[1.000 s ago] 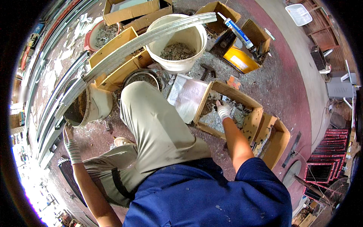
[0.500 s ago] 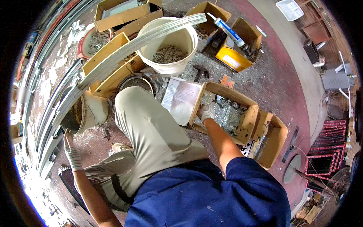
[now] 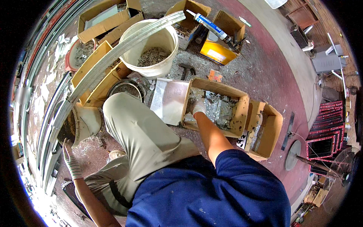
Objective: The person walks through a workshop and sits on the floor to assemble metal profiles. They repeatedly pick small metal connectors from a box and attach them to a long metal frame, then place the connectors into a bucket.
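My right hand (image 3: 198, 107), in a whitish striped glove, reaches into an open cardboard box (image 3: 242, 117) at its left end. Its fingers are down among small shiny metal pieces (image 3: 221, 109), so what they hold is hidden. Off to the left, my left hand (image 3: 72, 162), gloved alike, has its fingers stretched out and apart. It is beside the near end of a long pale metal profile (image 3: 113, 55) and a tilted whitish bucket (image 3: 87, 123); whether the fingertips touch either one I cannot tell. The profile slants across a white bucket (image 3: 149, 70) with small metal parts inside.
Beside the box lie a paper sheet (image 3: 170, 100) and, beyond it, a hammer (image 3: 186, 71). A sealant tube (image 3: 210, 25) leans on a yellow carton (image 3: 217, 53). Another cardboard box (image 3: 270, 132) stands at right. Long metal profiles (image 3: 49, 109) line the left. A fan (image 3: 342, 162) is far right.
The whole scene has shifted a little to the left in view as my head turned. My right hand stays inside the cardboard box, and my left hand keeps its place near the profile's end.
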### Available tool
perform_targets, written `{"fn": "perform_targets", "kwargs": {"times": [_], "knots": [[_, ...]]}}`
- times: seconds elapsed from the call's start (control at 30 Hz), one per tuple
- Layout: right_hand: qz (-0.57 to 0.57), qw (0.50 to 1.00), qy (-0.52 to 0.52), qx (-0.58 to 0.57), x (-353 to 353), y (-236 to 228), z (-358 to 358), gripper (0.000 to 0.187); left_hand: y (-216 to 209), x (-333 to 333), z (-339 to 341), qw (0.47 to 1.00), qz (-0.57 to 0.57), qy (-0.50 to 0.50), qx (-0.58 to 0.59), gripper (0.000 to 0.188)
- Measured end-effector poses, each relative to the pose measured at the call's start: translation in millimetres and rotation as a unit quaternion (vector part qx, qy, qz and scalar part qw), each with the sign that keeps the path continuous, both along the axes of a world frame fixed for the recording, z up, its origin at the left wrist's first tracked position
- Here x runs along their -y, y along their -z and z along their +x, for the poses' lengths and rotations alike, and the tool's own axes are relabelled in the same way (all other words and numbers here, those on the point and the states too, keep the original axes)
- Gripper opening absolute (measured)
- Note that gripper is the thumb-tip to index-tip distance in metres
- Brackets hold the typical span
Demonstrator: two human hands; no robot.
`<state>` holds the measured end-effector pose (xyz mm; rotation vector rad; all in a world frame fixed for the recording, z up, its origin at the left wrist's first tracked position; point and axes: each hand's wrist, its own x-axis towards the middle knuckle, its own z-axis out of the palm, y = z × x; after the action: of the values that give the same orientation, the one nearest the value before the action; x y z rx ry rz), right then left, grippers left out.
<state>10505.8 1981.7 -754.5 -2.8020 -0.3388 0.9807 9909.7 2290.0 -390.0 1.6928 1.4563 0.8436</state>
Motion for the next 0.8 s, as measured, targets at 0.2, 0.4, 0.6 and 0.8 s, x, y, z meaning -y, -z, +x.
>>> {"fn": "perform_targets", "kwargs": {"times": [0.2, 0.4, 0.6, 0.8], "knots": [[0.099, 0.994, 0.033, -0.013, -31.5, -130.5, -70.8, 0.047, -18.9, 42.1, -20.6, 0.998, -0.025, -0.003, -0.057, 0.045], [0.495, 0.869, -0.002, 0.022, -52.2, -224.3, -80.3, 0.034, -77.5, 68.2, 117.3, 0.990, -0.092, 0.102, -0.019, 0.042], [0.650, 0.693, -0.225, -0.216, -159.7, -358.0, -150.6, 0.031, -109.3, 63.9, 178.1, 0.959, -0.155, 0.202, 0.123, 0.046], [0.542, 0.646, -0.503, -0.190, -234.8, -443.8, -247.4, 0.046, -51.6, 18.0, 179.7, 0.821, -0.244, 0.171, 0.486, 0.041]]}}
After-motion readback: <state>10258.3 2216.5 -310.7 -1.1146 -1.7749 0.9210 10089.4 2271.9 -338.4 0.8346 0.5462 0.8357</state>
